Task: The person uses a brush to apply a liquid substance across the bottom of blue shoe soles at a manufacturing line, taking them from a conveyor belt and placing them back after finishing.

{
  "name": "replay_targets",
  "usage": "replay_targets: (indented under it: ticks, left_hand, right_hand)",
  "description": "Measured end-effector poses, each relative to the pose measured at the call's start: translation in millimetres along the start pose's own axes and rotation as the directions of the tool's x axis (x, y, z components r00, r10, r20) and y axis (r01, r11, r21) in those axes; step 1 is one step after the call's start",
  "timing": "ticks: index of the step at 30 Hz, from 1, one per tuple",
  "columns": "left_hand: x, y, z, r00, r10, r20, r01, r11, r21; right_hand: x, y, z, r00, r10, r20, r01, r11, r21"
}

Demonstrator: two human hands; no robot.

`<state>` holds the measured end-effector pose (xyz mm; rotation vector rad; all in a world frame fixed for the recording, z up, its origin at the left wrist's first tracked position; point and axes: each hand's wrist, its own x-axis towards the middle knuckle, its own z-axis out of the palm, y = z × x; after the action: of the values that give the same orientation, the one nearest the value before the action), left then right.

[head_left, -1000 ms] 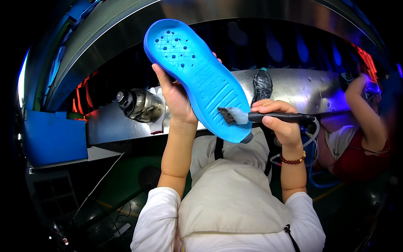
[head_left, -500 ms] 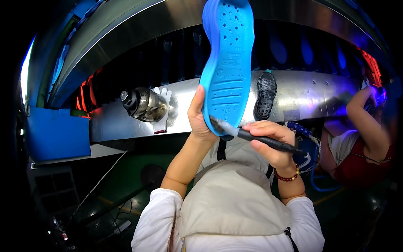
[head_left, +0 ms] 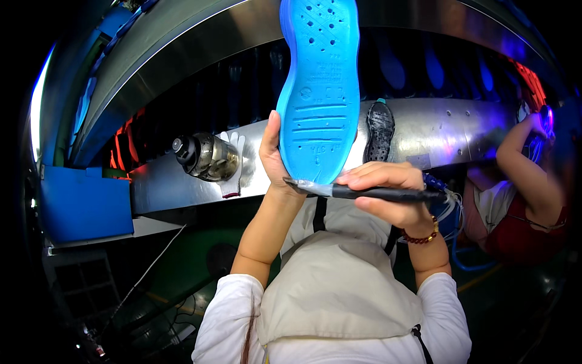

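My left hand [head_left: 277,156] grips a bright blue shoe sole [head_left: 319,115] by its heel end, thumb along the left edge. The sole stands lengthwise away from me, with holes at its far part and raised bars toward the heel. Between the fingers and thumb of my right hand [head_left: 388,193] is a slim brush [head_left: 382,194] with a black handle and a pale, wrapped-looking neck. Its dark tip lies at the heel's near left edge, close to my left fingers; whether it touches the sole I cannot tell.
On the metal ledge [head_left: 451,130] lie a black perforated sole [head_left: 379,133], a dark-capped clear jar [head_left: 209,159] and a white glove [head_left: 236,176]. A curved metal machine [head_left: 200,42] with dark slots stands beyond. At right, another person's arm [head_left: 526,155] reaches toward the ledge.
The blue sole has shifted slightly left and turned more upright. The brush tip has moved left and down, from the heel's face to its near edge.
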<state>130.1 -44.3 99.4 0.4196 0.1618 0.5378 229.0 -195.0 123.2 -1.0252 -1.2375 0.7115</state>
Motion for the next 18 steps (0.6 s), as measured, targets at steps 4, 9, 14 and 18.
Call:
replay_targets:
  ticks: [4,9,14,18]
  left_hand:
    - [2,6,-2,0.999,0.034,0.034,-0.035,0.999,0.029]
    - [3,12,-1,0.999,-0.013,0.039,0.011,0.999,0.051]
    - [9,20,-4,0.976,-0.207,0.065,0.21,0.976,-0.053]
    - [7,28,-3,0.921,-0.388,-0.009,0.385,0.909,0.161]
  right_hand:
    - [7,-6,-15,0.973,0.039,-0.229,-0.045,0.999,-0.022]
    - [13,-5,-18,0.997,-0.021,0.079,0.037,0.977,-0.21]
    - [7,-7,-8,0.969,-0.03,0.246,0.075,0.981,-0.176]
    - [4,-13,-20,0.989,-0.001,0.151,0.028,0.984,-0.177]
